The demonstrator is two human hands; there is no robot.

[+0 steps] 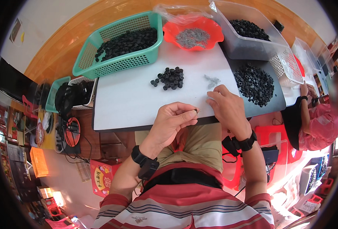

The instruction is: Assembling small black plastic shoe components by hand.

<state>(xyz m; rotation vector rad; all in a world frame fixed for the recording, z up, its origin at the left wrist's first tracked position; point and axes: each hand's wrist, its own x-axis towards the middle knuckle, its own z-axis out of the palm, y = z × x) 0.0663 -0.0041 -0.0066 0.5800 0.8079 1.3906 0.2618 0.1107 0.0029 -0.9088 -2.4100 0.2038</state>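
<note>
A red shirt with white and grey stripes [184, 208], khaki trousers [195, 143], and a black strapped band on each wrist: left wristband [144, 162], right wristband [245, 143].

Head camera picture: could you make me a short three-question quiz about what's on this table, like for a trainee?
1. True or false: the green basket holds black rings.
2. What is in the orange bowl? A small grey metal bits; B black rings; C nothing.
3. Which hand pinches a small part at the table edge?

Key: 1 true. 2 A. 3 the left hand; the right hand lies flat beside it.
</note>
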